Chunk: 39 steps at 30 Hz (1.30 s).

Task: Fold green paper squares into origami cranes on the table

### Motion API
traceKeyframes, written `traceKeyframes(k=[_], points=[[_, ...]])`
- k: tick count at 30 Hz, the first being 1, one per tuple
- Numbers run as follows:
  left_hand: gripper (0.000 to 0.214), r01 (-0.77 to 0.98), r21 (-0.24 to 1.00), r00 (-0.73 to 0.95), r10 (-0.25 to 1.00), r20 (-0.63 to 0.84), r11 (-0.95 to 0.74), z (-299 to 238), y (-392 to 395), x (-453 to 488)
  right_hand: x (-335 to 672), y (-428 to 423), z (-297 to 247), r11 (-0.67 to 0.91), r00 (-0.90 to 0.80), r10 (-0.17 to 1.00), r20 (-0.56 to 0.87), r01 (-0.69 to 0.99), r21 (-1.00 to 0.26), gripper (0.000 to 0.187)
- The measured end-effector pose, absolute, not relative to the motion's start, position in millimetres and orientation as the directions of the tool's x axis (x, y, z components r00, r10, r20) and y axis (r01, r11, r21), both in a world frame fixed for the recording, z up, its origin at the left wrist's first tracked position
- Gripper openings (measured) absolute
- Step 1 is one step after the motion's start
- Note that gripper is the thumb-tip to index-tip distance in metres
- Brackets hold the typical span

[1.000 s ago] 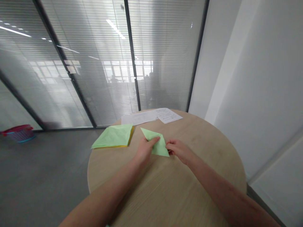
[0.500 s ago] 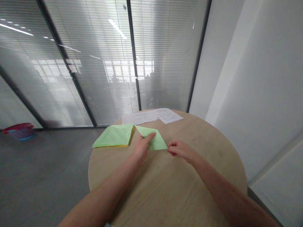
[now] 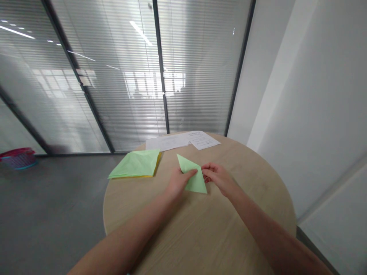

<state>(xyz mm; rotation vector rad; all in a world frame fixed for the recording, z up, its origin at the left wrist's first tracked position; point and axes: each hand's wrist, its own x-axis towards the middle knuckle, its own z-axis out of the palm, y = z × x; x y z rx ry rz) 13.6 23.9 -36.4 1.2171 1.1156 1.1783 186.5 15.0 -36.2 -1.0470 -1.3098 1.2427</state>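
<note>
A light green paper folded into a triangle lies on the round wooden table. My left hand rests on its left side, fingers flat and pressing it down. My right hand is at the paper's right edge with fingers curled in a pinch on that edge. A stack of green and yellow paper sheets lies to the left, apart from both hands.
White printed sheets lie at the table's far edge. Glass partitions with blinds stand behind the table, a white wall to the right. A red and blue basket sits on the grey floor at far left.
The green triangle has been turned and pulled back toward me from beside the stack. My right hand has moved in from the right onto its edge.
</note>
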Motion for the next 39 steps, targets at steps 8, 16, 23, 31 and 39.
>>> traceKeyframes(k=[8,16,23,31,39], points=[[0.031,0.005,1.000,0.133,0.991,-0.004,0.003,-36.5,20.6,15.3,186.7,18.3,-44.5,0.076,-0.127,0.988,0.083,-0.062,-0.995,0.020],[0.030,-0.108,0.994,0.227,0.974,0.019,0.005,-37.8,24.1,12.4,184.6,18.7,-45.0,0.059,-0.023,0.998,0.062,-0.107,-0.992,0.020],[0.031,-0.092,0.994,0.278,0.957,0.087,-0.064,-38.6,31.0,5.2,185.6,15.4,-40.8,0.013,-0.184,0.982,0.034,-0.117,-0.993,0.040],[0.038,-0.068,0.995,0.371,0.924,0.089,-0.068,-40.2,36.5,1.1,186.5,17.0,-45.8,0.057,-0.148,0.987,0.060,-0.026,-0.998,0.033],[0.026,-0.022,0.994,0.292,0.950,0.108,-0.107,-38.0,38.4,-4.8,185.2,13.9,-42.3,0.006,-0.184,0.983,0.023,-0.094,-0.996,0.036]])
